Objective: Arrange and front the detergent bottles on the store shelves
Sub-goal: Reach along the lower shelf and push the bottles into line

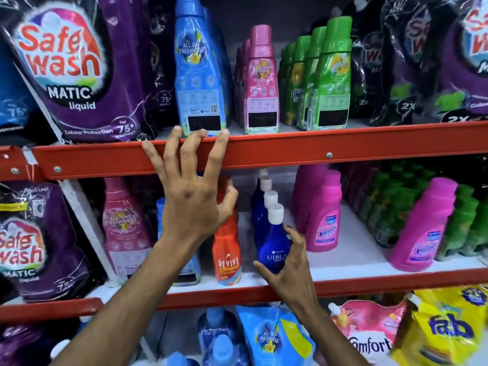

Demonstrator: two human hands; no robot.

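Shelves: red rails (290, 149) with white boards; three levels show, all packed with laundry products.
Purple pouches: big Safewash pouches (76, 72) stand at the top left, more at the top right and at the middle left.
Yellow pouch: a Fab pouch (446, 331) lies at the bottom right, next to a pink Comfort pouch (369, 331).
Blue bottle: a tall blue bottle (199, 75) stands upright at the front edge of the top shelf, its back label to the camera.
Pink and green rows: to the right of it, a row of pink bottles (261, 83) and then rows of green bottles (332, 77), all at the front of the top shelf.
Vanish bottles: two magenta bottles (324, 215) on the middle shelf right; the one further right stands nearer to the edge.
Left hand: the left hand (192, 196) is open, fingers spread; the fingertips (224, 134) rest on the top rail, just under the blue bottle. It holds nothing.
Revive bottle: an orange bottle (227, 252) stands upright on the middle shelf, partly behind the left thumb.
Ujala bottle: the front blue bottle (273, 244) of a row with white caps, on the middle shelf, near the front.
Right hand: the right hand (290, 268) curls around the Ujala bottle, thumb at its left and fingers at its right; the grip looks loose.
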